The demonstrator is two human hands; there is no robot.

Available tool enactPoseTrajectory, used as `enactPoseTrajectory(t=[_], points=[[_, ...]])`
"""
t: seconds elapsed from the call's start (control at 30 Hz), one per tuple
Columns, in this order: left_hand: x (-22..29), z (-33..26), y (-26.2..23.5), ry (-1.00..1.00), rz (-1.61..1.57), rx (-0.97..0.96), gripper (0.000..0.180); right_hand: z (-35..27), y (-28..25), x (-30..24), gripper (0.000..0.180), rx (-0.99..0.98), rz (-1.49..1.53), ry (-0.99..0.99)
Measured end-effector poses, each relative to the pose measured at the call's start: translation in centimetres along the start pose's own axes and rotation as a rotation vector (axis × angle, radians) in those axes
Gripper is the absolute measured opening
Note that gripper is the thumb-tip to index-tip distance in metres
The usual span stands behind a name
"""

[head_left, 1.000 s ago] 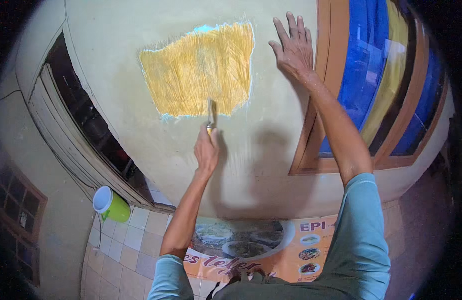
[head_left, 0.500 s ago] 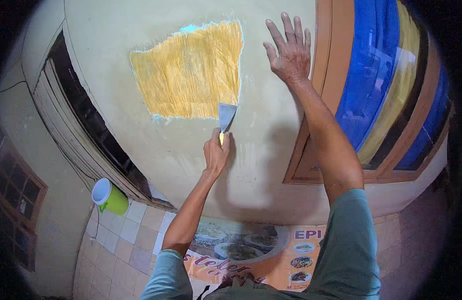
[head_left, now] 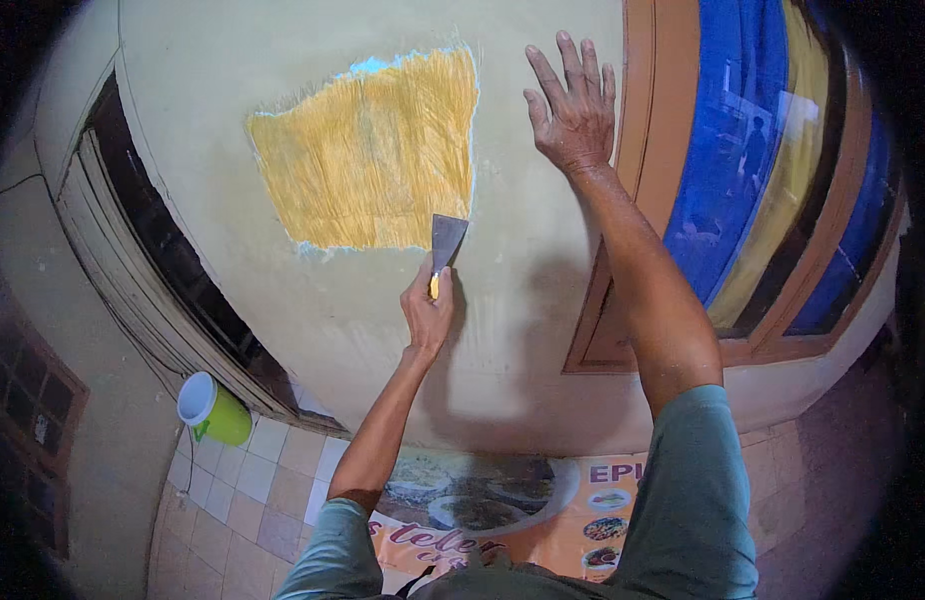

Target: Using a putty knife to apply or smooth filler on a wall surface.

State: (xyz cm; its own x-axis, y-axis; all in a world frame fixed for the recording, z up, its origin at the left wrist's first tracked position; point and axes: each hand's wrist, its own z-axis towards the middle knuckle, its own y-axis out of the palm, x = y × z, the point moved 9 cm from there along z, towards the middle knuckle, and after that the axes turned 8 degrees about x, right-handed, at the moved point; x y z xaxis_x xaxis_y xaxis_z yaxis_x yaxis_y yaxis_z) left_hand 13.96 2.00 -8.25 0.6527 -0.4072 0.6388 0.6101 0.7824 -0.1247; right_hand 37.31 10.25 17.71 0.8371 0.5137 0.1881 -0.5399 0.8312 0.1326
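- While the left hand pinches a putty knife at the yellow patch's lower right corner, much wall looks uncoated.
- Right hand, fingers spread, lies flat on the wall beside the patch.

The left hand hides most of the scraper's handle.

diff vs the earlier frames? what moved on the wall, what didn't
The left hand turned the scraper: a second ago it showed edge-on low on the yellow patch; now its flat blade sits at the patch's lower right corner. Nothing was picked up or let go. The right hand stays spread flat on the wall; the green cup has not moved.
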Motion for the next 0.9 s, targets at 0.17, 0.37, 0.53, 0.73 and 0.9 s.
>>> enactPoseTrajectory(t=[0.17,0.37,0.53,0.73,0.9], points=[[-2.1,-0.8,1.2,-0.130,-0.219,0.019,0.031,0.2,0.0,-0.4,0.063,0.025,0.026,0.007],[-1.3,0.3,0.8,-0.151,-0.241,0.077,0.036,0.0,-0.1,-0.3,0.063,0.021,0.015,0.011],[-1.3,1.0,0.9,-0.179,-0.198,0.085,0.040,0.1,-0.2,-0.3,0.064,0.048,0.015,-0.004],[-2.7,-1.0,1.0,-0.227,-0.243,0.089,0.040,0.1,-0.3,-0.5,0.059,0.053,0.041,0.017],[-1.4,0.5,1.5,-0.217,-0.209,0.088,0.044,0.2,-0.8,-0.8,0.058,0.089,0.046,-0.008]])
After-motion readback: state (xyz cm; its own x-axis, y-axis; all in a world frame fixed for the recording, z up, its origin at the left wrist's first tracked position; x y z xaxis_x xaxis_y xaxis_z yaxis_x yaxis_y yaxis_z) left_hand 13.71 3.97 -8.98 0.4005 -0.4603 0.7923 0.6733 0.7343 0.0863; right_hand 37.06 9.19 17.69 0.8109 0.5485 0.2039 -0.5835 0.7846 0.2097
